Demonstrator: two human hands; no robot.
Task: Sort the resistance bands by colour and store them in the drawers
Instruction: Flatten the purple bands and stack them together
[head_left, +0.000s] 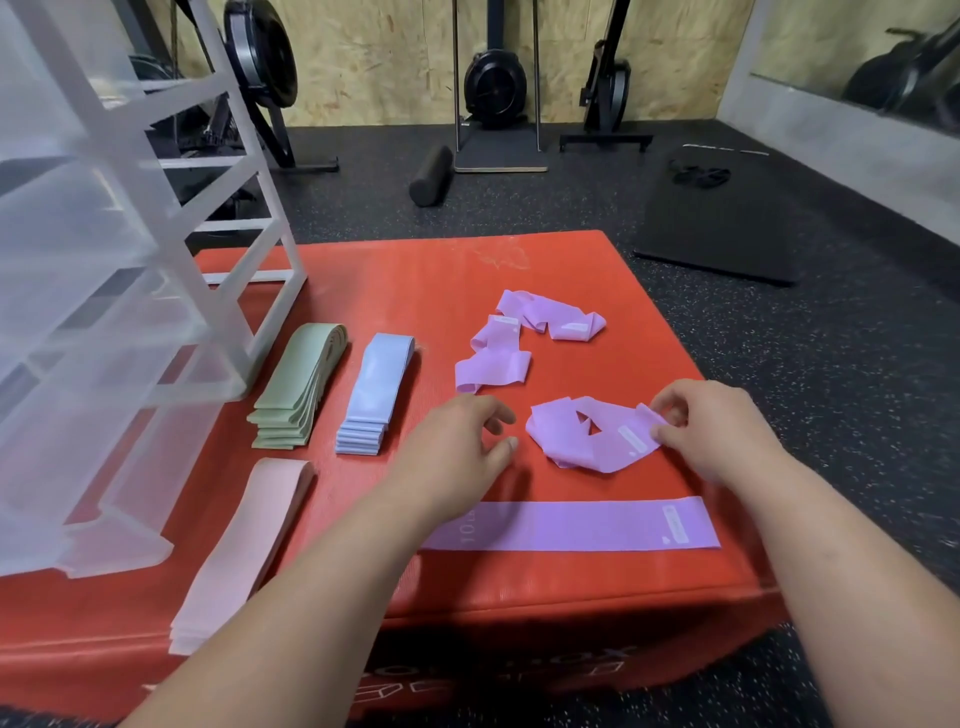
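**A:** Where does the band in hand lie?

**B:** The crumpled purple band (587, 436) lies on the red box (415, 280), well apart from the drawer unit (104, 260); the right hand (711, 431) pinches its end, by the white label, on the side away from the drawer unit; the left hand (462, 441) hovers just short of the end nearer the drawer unit, fingers loosely curled and grasping nothing.

**A:** How would you do it well?

**B:** I would take the free end with the left hand and draw the loop out level until the twists drop out; then lay it on the flat purple band (571, 525), edges matched; a hard pull would only stretch it.

**A:** And the materials?

**B:** The purple looks thin, matte and limp, folding over itself; two more crumpled purple bands (550, 314) lie about as far from the drawer unit; the green stack (298, 387) sits just beside the drawer unit, the blue stack (374, 389) one place further out, both flat and neat; the pink stack (249, 545) lies by the drawer unit's front and looks thicker; the box skin is finely ribbed; the drawer unit is frosted, see-through plastic.
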